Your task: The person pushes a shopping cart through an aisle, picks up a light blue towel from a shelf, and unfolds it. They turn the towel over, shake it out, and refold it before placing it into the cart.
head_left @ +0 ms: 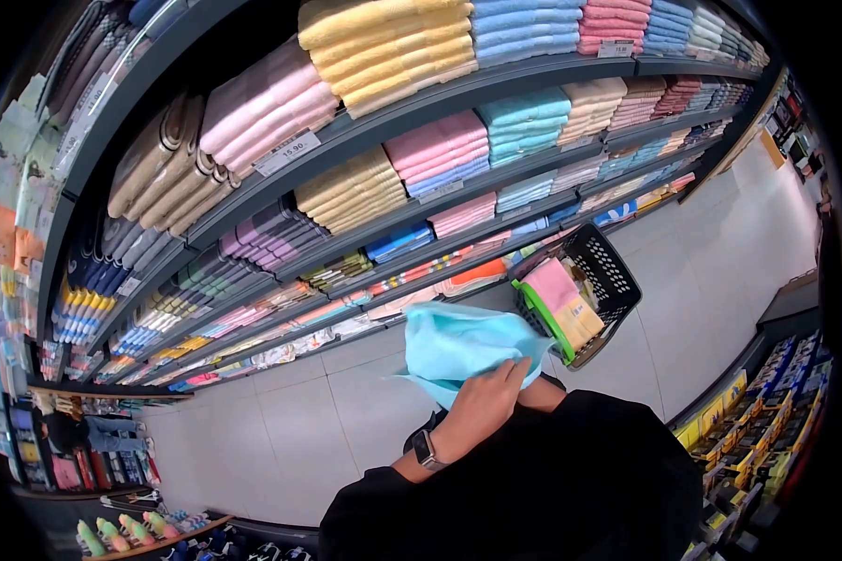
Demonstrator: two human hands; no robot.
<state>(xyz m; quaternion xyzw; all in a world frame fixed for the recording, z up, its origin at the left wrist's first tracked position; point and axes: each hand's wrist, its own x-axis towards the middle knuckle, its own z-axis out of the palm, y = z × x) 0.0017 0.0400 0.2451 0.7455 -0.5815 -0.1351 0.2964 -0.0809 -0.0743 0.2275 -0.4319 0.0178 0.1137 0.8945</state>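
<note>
Dark shelving (pixel 496 89) stacked with folded towels (pixel 384 47), pale tiled floor (pixel 720 280)

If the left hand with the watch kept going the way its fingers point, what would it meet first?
The left hand already lies on the light blue towel. Beyond that, its fingers point up and right toward the black shopping basket, though depth is unclear.

Pretty bright, even store lighting, barely any shadows on the floor (pixel 683 280). Heavy fisheye though: the shelves (pixel 496 89) above that floor bend hard, corners go black (vignette), and a blue-red fringe shows at the left edge.
</note>
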